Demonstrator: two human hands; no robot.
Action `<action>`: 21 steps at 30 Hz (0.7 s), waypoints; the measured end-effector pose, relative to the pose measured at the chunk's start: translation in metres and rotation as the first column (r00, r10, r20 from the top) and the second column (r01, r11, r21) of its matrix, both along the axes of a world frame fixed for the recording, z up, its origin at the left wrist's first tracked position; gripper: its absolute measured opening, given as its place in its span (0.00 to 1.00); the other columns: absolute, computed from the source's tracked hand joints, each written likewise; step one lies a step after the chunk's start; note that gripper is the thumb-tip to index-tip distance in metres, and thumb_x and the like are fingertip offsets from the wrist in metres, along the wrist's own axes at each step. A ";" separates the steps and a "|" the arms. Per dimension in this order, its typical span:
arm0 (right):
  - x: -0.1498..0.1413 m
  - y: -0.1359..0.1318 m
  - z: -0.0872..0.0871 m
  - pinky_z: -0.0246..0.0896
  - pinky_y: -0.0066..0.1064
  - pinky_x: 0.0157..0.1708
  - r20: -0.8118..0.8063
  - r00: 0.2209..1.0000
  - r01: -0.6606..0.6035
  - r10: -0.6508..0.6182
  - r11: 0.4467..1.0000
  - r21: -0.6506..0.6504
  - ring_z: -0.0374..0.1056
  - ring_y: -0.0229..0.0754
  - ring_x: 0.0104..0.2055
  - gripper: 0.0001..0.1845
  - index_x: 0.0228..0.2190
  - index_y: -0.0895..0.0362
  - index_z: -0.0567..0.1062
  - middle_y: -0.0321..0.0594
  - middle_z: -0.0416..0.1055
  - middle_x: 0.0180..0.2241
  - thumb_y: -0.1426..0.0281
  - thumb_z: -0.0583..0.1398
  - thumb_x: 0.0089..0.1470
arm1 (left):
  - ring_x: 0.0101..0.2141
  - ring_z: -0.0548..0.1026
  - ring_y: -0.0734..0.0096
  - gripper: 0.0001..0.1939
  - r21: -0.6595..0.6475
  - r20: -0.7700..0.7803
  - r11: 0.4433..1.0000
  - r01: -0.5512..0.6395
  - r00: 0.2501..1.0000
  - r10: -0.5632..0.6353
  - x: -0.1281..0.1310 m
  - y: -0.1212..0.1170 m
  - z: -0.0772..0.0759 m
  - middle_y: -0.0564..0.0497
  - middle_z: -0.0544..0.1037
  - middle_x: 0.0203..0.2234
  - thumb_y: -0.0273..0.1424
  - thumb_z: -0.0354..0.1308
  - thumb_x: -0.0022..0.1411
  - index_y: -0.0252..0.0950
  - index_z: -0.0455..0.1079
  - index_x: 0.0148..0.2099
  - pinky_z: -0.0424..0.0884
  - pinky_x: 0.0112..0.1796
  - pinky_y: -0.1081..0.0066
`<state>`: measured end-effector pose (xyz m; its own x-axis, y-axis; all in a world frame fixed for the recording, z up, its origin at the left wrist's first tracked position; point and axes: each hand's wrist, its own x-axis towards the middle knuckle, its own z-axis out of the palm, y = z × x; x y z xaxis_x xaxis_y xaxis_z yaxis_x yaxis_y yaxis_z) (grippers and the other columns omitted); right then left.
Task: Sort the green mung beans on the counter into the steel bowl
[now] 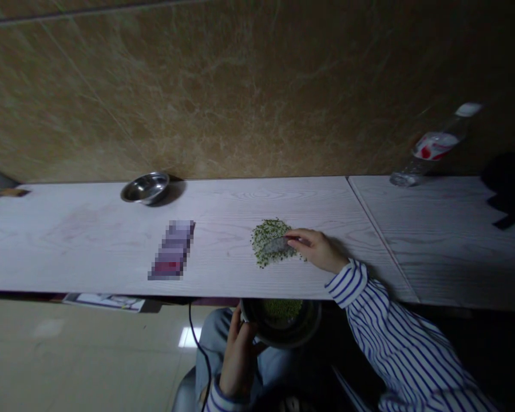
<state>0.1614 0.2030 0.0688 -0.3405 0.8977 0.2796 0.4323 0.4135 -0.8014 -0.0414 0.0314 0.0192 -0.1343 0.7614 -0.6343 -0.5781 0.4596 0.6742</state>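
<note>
A patch of small green beans (269, 228), mixed with white grains, lies spread on the pale wooden table (223, 206). My right hand (320, 249) reaches over its right side, thumb and fingers pinched on a greyish flat piece (277, 246) whose kind I cannot make out. That piece rests low over the middle of the patch. Below the table's front edge, my left hand (239, 349) grips the left rim of a dark round bowl (313, 329). Green beans (283, 309) sit inside the bowl, and the table edge hides its far side.
A steel bowl (146, 189) stands near the wall, left of the beans. A pixelated phone-like slab (172, 250) lies nearer the front. At the right are a clear plastic bottle (433, 147) and a black object (508, 189). A dark cable (193, 326) hangs from the table.
</note>
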 end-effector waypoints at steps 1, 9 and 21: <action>0.002 0.001 -0.002 0.69 0.33 0.39 -0.042 0.998 0.041 -0.042 0.999 -0.014 0.74 0.43 0.40 0.13 0.40 0.55 0.78 0.41 0.79 0.39 0.67 0.58 0.55 | 0.47 0.71 0.58 0.36 -0.004 0.003 1.000 0.003 1.000 -0.003 0.001 0.000 0.000 0.43 0.69 0.56 0.31 0.58 0.54 0.42 0.55 0.65 0.72 0.37 0.65; 0.013 0.012 -0.014 0.69 0.38 0.44 -0.216 0.925 0.308 -0.311 0.950 -0.049 0.74 0.45 0.41 0.16 0.41 0.56 0.76 0.45 0.77 0.42 0.62 0.59 0.53 | 0.39 0.73 0.64 0.34 0.012 0.008 1.000 -0.024 1.000 0.024 0.009 -0.003 0.006 0.46 0.76 0.45 0.31 0.59 0.53 0.44 0.60 0.63 0.72 0.37 0.66; 0.022 0.023 -0.026 0.70 0.39 0.40 -0.246 0.876 0.390 -0.414 0.910 -0.142 0.75 0.46 0.37 0.16 0.39 0.58 0.75 0.46 0.78 0.34 0.63 0.61 0.49 | 0.42 0.73 0.63 0.34 0.023 0.023 1.000 -0.008 1.000 0.007 0.009 -0.004 0.005 0.47 0.75 0.47 0.31 0.59 0.53 0.44 0.60 0.63 0.72 0.37 0.67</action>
<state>0.1838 0.2259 0.0429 0.1309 0.9656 0.2248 0.3136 0.1747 -0.9333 -0.0329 0.0274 0.0241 -0.1254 0.7751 -0.6193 -0.5969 0.4396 0.6712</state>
